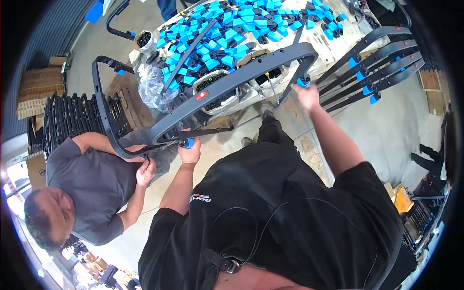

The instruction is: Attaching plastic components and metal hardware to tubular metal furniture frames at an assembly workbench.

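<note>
A black U-shaped bar frame (pixel 232 87) spans the space in front of me, a small red label on its curved side. My left hand (pixel 190 151) is closed round its near left end, by a blue piece (pixel 187 143). At the other end, my right hand (pixel 307 96) grips the frame by another blue piece (pixel 303 81). To my left a co-worker (pixel 92 183) has both hands on a second black U-shaped frame (pixel 104 106). What the co-worker's fingers pinch is too small to tell.
A table (pixel 333 53) bears a large heap of blue-and-black pieces (pixel 232 24). Bags of small black parts (pixel 217 92) stand along its near edge, beside a thin yellow-tipped rod (pixel 271 87). More black frames (pixel 382 60) lean at the right; several stand stacked (pixel 72 116) at left.
</note>
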`<state>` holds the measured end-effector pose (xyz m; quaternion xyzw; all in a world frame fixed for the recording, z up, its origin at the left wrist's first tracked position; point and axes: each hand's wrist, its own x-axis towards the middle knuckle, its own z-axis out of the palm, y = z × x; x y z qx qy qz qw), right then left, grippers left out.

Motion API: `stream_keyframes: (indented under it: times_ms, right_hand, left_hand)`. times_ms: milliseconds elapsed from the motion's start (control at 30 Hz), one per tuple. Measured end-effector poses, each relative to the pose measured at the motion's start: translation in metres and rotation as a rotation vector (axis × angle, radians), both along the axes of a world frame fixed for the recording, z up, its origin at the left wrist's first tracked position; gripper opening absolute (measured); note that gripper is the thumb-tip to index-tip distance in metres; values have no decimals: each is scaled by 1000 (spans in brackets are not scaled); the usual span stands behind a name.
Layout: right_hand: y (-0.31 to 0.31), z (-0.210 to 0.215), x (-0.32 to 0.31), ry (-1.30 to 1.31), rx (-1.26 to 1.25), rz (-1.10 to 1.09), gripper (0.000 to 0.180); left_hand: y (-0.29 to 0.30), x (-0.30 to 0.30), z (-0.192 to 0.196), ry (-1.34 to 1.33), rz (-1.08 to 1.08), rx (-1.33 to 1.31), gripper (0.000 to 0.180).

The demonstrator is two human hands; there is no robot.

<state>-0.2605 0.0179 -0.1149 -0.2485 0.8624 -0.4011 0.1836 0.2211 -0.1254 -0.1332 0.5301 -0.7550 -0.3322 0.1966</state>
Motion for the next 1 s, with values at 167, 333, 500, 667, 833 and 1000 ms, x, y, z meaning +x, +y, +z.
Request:
stream_keyframes:
  times_ms: [167,333,500,667,833,1000]
  right_hand:
    - [-43,94,79,-1018,126,-14,63]
    - [-100,65,103,-821,358,214,45]
    - [-85,58,124,-815,229,149,34]
    - [-5,74,111,-705,135,422,30]
    - [19,119,113,96,131,1013,25]
    - [-1,132,133,281,76,1294,35]
  left_hand:
    - [1,13,-17,42,38,-17,50]
    - [-4,8,-13,38,5,-55,56]
    - [6,8,11,26,198,184,80]
    - [35,30,64,-69,219,277,89]
    - [83,11,115,136,-45,643,63]
    - [77,-98,182,677,62,596,63]
